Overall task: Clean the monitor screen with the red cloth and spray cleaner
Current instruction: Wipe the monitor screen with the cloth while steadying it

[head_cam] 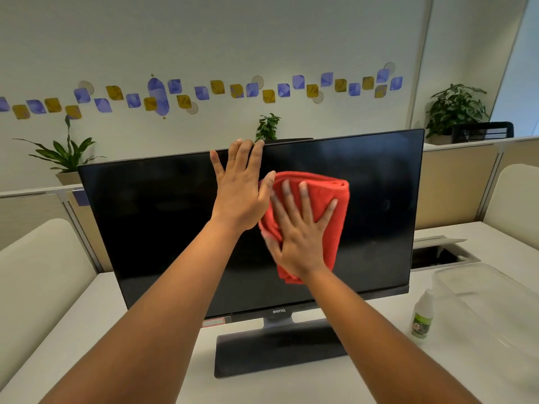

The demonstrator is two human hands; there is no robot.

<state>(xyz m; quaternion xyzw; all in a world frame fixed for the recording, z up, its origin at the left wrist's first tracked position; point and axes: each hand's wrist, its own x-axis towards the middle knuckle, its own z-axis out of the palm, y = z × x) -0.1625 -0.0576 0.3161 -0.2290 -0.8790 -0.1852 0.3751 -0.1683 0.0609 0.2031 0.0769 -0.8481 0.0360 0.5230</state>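
Observation:
A black monitor (151,223) with a dark screen stands on a white desk on a dark flat base. My right hand (300,234) lies flat with fingers spread on a folded red cloth (329,196), pressing it against the middle of the screen. My left hand (242,188) rests on the screen's top edge, with its fingertips hooked over the bezel just left of the cloth. A small white spray bottle (422,317) with a green label stands upright on the desk to the right of the monitor's base.
A clear plastic tray (493,304) lies on the desk at the right, beside the bottle. An open cable hatch (440,253) sits behind it. Low partitions and potted plants (62,154) stand behind the monitor. Cream chair backs flank the desk.

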